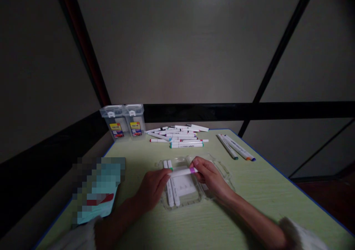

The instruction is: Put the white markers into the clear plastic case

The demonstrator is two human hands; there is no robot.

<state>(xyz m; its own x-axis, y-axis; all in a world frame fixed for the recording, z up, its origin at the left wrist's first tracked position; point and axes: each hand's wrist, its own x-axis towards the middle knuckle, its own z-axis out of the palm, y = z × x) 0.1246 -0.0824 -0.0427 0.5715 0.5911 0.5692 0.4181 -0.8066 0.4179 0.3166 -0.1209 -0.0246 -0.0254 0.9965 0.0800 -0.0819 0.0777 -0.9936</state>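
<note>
A white marker with a purple band (181, 172) is held level between my two hands. My left hand (153, 188) pinches its left end, and the fingers of my right hand (207, 173) close round the end by the purple band. Below them lies an open clear plastic case (180, 206) with a white paper sheet (187, 186) in it. Two white markers (172, 191) rest side by side along the case's left side, one showing a green band. My right hand covers part of the case's lid half.
Several white markers (180, 135) lie in a loose pile at the back. A few thicker ones (235, 146) sit at the right. Two lidded clear boxes (124, 122) stand at the back left. A blurred-out flat object (101, 189) lies left on the green table (266, 205).
</note>
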